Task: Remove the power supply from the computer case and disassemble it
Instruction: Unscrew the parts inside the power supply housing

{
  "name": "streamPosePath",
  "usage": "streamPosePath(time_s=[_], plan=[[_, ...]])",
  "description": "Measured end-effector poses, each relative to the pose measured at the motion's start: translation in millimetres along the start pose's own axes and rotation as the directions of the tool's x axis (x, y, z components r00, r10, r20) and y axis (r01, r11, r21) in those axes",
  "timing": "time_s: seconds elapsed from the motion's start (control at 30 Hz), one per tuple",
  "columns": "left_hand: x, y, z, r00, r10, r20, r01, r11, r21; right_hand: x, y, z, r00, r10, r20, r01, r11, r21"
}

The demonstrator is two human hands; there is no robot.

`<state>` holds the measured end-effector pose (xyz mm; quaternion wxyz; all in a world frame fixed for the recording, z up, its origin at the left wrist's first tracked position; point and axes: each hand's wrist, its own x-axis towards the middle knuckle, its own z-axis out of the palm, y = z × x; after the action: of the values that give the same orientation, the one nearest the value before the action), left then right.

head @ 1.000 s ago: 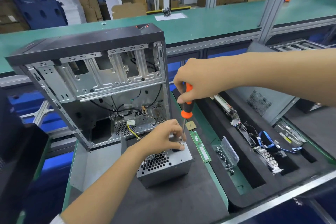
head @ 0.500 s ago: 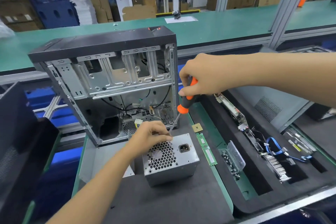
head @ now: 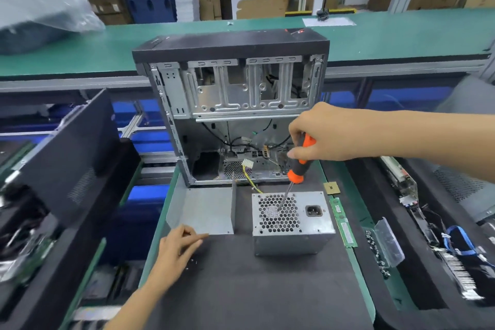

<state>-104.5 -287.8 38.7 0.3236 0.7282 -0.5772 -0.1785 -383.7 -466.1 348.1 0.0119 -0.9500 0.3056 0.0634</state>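
I am looking down at the power supply (head: pixel 293 222), a boxy grey metal block sitting on the dark felt-like mat of the worktop (head: pixel 241 289), just in front of the open computer case (head: pixel 235 104). Its fan grille face, punched with honeycomb holes, is pointing up toward me, the black power socket (head: pixel 314 211) lying to the right of the grille, and its longer side is running left to right. Yellow wires (head: pixel 251 182) are trailing from behind it toward the case. My right hand (head: pixel 318 132) is curling round the orange-and-black handle of a screwdriver (head: pixel 296 169), whose thin steel shaft is slanting down and to the left, its tip over the grille. My left hand (head: pixel 178 249) is resting low on the mat, its fingers loosely bent and holding nothing that I can see, next to the near corner of a flat grey metal panel (head: pixel 203 210) with an upturned edge. A green memory stick (head: pixel 342 224) is lying lengthwise just right of the power supply.
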Motion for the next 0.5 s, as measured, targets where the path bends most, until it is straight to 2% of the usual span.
streamPosePath(time_s=[0.13, 0.3, 0.43, 0.5], plan=[[-8, -16, 16, 0.999, 0.005, -0.035, -0.001, 0.993, 0.117, 1, -2, 0, 1.000, -0.020, -0.009, 0.021, 1.000, 0.006], [-2, -22, 17, 0.998, 0.058, 0.017, -0.060, 0.980, 0.191, 2, -2, 4, 0.999, -0.033, -0.032, 0.034, 0.999, 0.027], [6, -16, 9, 0.996, -0.010, 0.085, -0.002, 0.990, 0.141, 4, -3, 9, 0.997, -0.038, -0.067, 0.041, 0.998, 0.048], [12, 1, 3, 0.995, 0.006, 0.098, -0.014, 0.996, 0.084, 5, -3, 9, 0.994, -0.016, -0.110, 0.028, 0.993, 0.111]])
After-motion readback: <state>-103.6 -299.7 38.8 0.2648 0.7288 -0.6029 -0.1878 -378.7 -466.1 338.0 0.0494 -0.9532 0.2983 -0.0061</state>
